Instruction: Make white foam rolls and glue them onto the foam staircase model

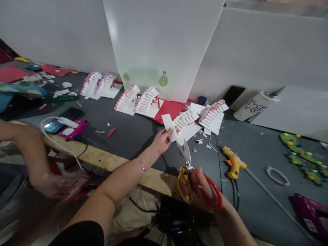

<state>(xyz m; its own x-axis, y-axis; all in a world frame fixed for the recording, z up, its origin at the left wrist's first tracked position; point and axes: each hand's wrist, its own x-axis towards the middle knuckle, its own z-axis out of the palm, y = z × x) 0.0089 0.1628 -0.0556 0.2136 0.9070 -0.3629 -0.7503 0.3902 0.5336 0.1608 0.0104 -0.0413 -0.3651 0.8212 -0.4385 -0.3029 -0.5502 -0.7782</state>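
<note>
My left hand [163,139] pinches a small white paper strip [169,127] above the table's near side. In my right hand [202,186] is a pair of scissors [188,160] with one red and one yellow handle loop; its blades are parted and point toward the strip, just below it. Behind the strip stands a white paper staircase model [186,119] on a white base. To its right is another staircase [212,114] with red-tipped steps. White paper scraps [205,136] lie around both.
More paper staircases [146,100] and red paper [170,110] stand farther back. A yellow glue gun [232,162] with its cord, a white tumbler [256,104] and a green decorated piece [303,157] lie right. A phone [64,119], a magenta power strip [73,130] and another person's hand [55,184] are left.
</note>
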